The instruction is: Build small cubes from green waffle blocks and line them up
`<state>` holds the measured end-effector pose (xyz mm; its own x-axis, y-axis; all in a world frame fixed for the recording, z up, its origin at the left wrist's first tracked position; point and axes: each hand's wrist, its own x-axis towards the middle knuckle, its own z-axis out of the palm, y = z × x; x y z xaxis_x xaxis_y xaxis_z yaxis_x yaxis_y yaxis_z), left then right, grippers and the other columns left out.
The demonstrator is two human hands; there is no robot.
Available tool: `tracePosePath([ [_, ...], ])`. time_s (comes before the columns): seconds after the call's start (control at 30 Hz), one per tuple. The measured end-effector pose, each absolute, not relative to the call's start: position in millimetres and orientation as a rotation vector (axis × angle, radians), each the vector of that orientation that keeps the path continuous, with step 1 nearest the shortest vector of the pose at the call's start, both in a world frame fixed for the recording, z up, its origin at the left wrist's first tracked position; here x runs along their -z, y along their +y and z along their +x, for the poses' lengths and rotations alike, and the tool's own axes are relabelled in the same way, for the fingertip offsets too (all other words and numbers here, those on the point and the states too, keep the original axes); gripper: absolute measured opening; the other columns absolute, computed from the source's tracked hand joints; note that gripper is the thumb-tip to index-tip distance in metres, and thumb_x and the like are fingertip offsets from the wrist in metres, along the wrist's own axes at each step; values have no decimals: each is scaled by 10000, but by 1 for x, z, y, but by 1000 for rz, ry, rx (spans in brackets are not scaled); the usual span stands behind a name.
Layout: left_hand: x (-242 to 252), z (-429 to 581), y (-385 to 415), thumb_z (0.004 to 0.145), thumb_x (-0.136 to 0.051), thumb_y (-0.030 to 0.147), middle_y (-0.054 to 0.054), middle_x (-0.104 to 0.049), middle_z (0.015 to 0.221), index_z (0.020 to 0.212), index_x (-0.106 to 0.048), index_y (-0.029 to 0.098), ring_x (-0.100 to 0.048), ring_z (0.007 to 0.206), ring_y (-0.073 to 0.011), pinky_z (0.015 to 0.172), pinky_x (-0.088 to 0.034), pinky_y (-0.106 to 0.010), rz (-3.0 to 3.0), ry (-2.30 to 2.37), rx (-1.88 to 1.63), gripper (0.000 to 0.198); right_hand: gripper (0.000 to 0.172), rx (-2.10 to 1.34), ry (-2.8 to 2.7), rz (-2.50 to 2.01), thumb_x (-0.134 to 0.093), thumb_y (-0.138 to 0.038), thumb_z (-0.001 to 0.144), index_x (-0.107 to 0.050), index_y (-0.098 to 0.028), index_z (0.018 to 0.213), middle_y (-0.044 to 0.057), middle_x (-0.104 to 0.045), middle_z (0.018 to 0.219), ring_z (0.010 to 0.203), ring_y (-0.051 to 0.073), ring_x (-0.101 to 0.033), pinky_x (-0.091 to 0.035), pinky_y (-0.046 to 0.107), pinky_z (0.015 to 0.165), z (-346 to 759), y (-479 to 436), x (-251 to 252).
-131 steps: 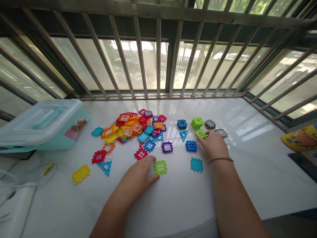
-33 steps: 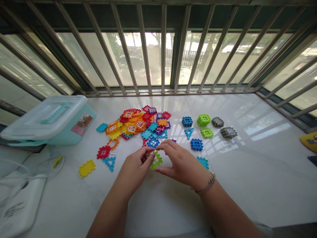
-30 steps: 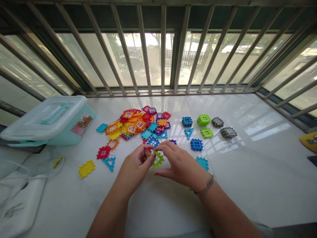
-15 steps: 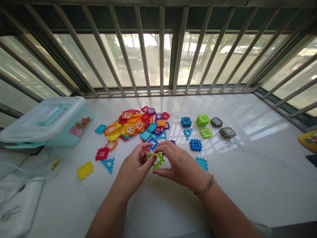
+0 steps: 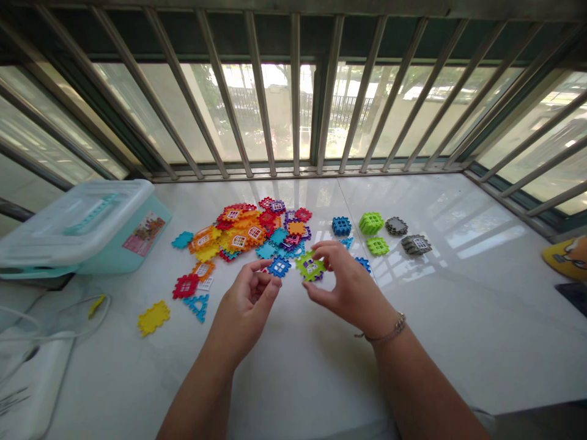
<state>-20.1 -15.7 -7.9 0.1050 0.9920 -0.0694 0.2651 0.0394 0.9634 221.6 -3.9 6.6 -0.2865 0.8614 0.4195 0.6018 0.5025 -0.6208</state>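
Far left of the action, the left hand (image 5: 245,299) is empty, fingers loosely curled and apart, just beside a blue window tile (image 5: 279,266). Now the right hand (image 5: 343,287): fingertips (image 5: 328,249) and thumb pinch a lime-green plastic tile (image 5: 308,264) over a purple tile (image 5: 317,275). It's light, stiff, notched, and best gripped by its toothed edges.

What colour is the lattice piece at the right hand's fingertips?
Lime green: the plastic lattice piece by the right hand shows best in the head view.
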Motion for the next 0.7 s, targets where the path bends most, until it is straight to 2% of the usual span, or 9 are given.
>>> tracePosePath([
  [0.1, 7, -20, -16, 999, -644, 566, -51, -748, 1038, 1374, -594, 228, -734, 960, -218, 811, -577, -314, 1616, 1497, -851, 507, 430, -234, -1816, -1562, -733, -356, 916, -518, -243, 1271, 125, -628, 1341, 1103, 270, -657, -551, 412, 970, 270, 11, 3],
  [0.17, 7, -19, -16, 1007, -619, 555, -51, -748, 1015, 1330, -634, 234, -730, 916, -221, 731, -554, -299, 1742, 1524, -758, 456, 508, -107, -1615, -1902, -752, -412, 862, -523, -216, 1271, 140, -648, 1282, 1071, 301, -661, -540, 422, 931, 305, 20, 13],
  [0.27, 8, -17, -17, 1027, -573, 527, -58, -748, 986, 1271, -679, 228, -719, 876, -226, 720, -536, -310, 1886, 1474, -634, 400, 574, -111, -1396, -2230, -765, -456, 792, -527, -202, 1248, 148, -675, 1241, 1059, 337, -660, -528, 427, 886, 343, 28, 26],
  [0.47, 14, -16, -18, 1036, -545, 460, -73, -752, 1006, 1283, -696, 223, -717, 920, -250, 829, -520, -356, 2036, 1404, -459, 375, 564, -80, -1492, -2204, -727, -432, 757, -535, -220, 1244, 135, -694, 1242, 1137, 363, -631, -511, 428, 918, 347, 36, 40],
  [0.7, 14, -15, -18, 1025, -543, 392, -81, -757, 991, 1263, -705, 218, -714, 920, -256, 782, -475, -334, 2048, 1407, -312, 337, 548, -108, -1472, -2211, -717, -392, 746, -556, -209, 1237, 143, -711, 1195, 1073, 337, -656, -514, 404, 893, 348, 40, 49],
])
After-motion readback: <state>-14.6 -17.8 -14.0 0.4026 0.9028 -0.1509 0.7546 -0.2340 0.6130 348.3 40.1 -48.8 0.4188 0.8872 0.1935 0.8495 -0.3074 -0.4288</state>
